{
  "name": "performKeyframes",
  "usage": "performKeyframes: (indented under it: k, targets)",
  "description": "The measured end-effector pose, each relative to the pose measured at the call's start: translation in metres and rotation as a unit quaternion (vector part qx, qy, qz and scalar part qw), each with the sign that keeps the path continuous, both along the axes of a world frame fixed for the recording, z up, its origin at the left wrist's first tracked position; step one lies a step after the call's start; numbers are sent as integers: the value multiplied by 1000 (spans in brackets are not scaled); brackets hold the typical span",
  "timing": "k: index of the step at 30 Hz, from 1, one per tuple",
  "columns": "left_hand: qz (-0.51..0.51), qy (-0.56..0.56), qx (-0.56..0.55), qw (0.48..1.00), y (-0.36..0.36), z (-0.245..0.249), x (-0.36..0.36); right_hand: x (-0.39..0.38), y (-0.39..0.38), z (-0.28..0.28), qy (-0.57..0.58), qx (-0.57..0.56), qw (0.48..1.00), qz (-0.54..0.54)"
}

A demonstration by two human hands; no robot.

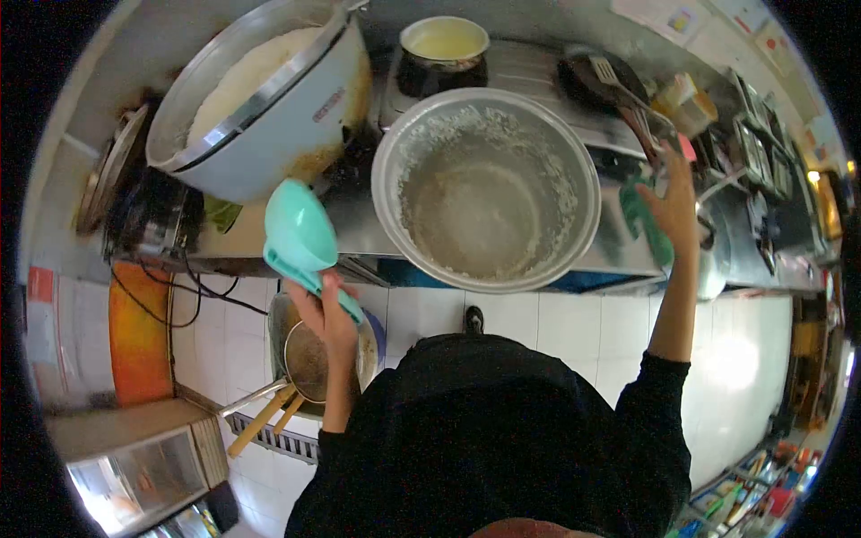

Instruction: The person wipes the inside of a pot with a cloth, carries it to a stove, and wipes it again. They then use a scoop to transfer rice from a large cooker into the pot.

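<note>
My left hand (330,325) is closed around the handle of a turquoise plastic ladle (303,224), its deep bowl raised beside the counter's front edge. Directly ahead, a big metal pot (484,211) with white grains stuck to its inner wall sits at the counter edge. My right hand (674,202) reaches over the counter to the right of the pot, thumb and fingers apart. Close by it are a green item (647,226), soft-looking, and the handles of utensils, including a slotted turner (606,72). The fingertips partly overlap those handles.
A large rice cooker (296,134) full of white rice stands at the left. Behind the pot, a small pan (445,43) of yellowish liquid sits on a burner. A dark frying pan (583,76) lies back right. Below left, a strainer (309,359) rests over a bin.
</note>
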State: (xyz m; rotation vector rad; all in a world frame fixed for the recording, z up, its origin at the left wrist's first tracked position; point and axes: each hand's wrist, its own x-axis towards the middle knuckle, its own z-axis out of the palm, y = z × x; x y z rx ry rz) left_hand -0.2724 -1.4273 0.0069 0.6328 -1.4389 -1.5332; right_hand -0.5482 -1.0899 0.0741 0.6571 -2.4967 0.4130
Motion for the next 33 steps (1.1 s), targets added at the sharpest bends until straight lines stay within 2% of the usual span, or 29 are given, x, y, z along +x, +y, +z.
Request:
performKeyframes:
  k: [1, 2, 4, 6, 8, 9, 10, 11, 12, 13, 14, 15, 16, 17, 18, 20, 22, 23, 24, 25, 26, 27, 28, 29, 30, 31, 32, 33]
  targets:
    - [-43, 31, -34, 998, 3, 10, -10, 6, -29, 12, -113, -58, 987, 95]
    - [-85, 58, -69, 992, 7, 21, -17, 19, -61, 29, -228, -111, 949, 190]
    - [-160, 48, -30, 986, 25, 50, -34, 49, -120, 65, -386, -81, 828, 399]
    - [-249, 5, -32, 968, 42, 76, -51, 66, -165, 58, -373, -117, 751, 532]
    - [-281, 105, -94, 949, 57, 94, -65, 73, -187, 60, -453, -92, 678, 571]
    - [-262, 112, -102, 953, 53, 97, -65, 79, -195, 62, -479, -83, 689, 538]
    - [-318, 133, -32, 938, 48, 100, -65, 79, -204, 60, -471, -71, 685, 551]
    - [-375, 154, 37, 913, 41, 101, -65, 77, -216, 56, -529, -114, 630, 557]
    - [-366, 162, 33, 916, 35, 99, -68, 77, -226, 55, -586, -155, 572, 553]
    - [-327, 202, -27, 923, 29, 96, -71, 81, -237, 55, -534, -234, 560, 589]
    - [-287, 238, -86, 924, 21, 93, -74, 76, -247, 58, -534, -226, 559, 592]
    - [-262, 258, -132, 920, 9, 93, -76, 65, -257, 61, -432, -229, 649, 583]
    - [-262, 260, -126, 921, -6, 89, -77, 54, -263, 63, -324, -230, 728, 558]
    - [-214, 261, -149, 929, -23, 79, -74, 48, -262, 82, -191, -112, 821, 526]
    - [-173, 259, -169, 935, -33, 69, -69, 42, -252, 109, -55, 13, 882, 468]
    - [-61, 201, -196, 958, -69, 47, -42, 25, -248, 135, -282, -171, 839, 432]
    - [59, 125, -191, 972, -104, 19, -12, -5, -214, 154, -98, -4, 941, 325]
    - [85, 24, -172, 981, -121, 7, 6, -21, -191, 147, 5, 53, 972, 230]
    - [108, -2, -124, 986, -138, -17, 23, -38, -158, 129, 107, 117, 979, 128]
    - [147, -57, -64, 985, -147, -30, 35, -64, -105, 95, 155, 168, 973, 43]
    - [162, -90, -43, 982, -159, -51, 49, -51, -73, 76, 24, 237, 961, -142]
    - [157, -138, -50, 976, -173, -71, 65, -26, -56, 64, -55, 207, 951, -225]
    - [188, -154, -59, 968, -173, -76, 66, -43, 24, 7, -30, 295, 943, -154]
    - [166, -172, -86, 967, -175, -77, 72, -14, 36, -15, -94, 249, 951, -157]
    - [148, -178, -87, 969, -178, -78, 67, 34, 2, -1, -235, 174, 939, -181]
    - [120, -166, -76, 976, -180, -79, 62, 37, 55, -61, -164, 189, 964, -90]
    - [102, -154, -66, 980, -180, -80, 64, 66, 17, -43, -302, 109, 938, -129]
    - [94, -167, -76, 979, -182, -81, 55, 79, -3, -40, -350, 71, 923, -141]
